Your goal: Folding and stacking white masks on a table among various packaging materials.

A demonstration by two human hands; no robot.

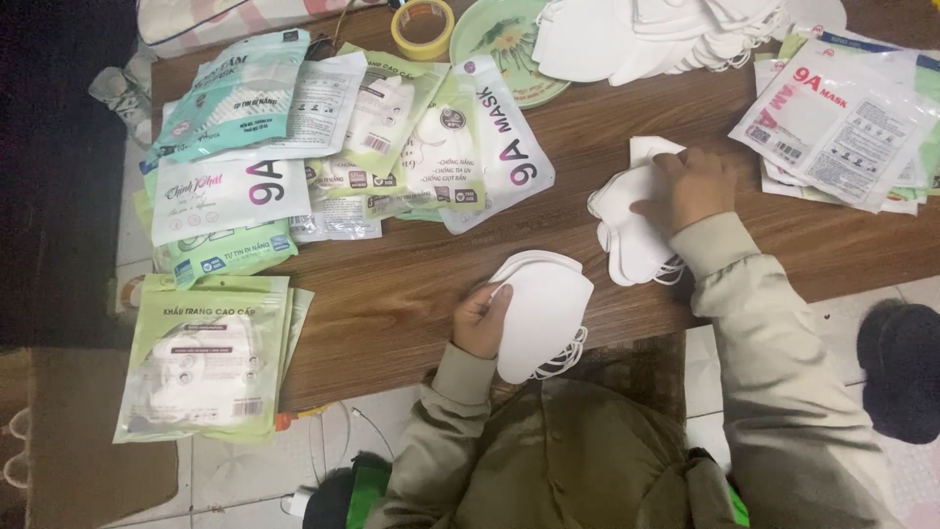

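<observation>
Left hand point(480, 321) closed on small stack of white masks point(541, 313) at table point(411, 284) edge, stack kept squared. Right hand point(693, 186) flat, fingers pressing second mask pile point(627, 230), holding it steady; grip not visible. Beyond left hand: packaged masks point(323, 147), about ten, overlapped. One tape roll point(423, 27), one green plate point(499, 44).

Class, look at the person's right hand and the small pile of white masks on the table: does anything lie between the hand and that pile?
Nothing visible does. The right hand already rests on the pile of white masks. The left hand holds a separate stack of masks.
</observation>
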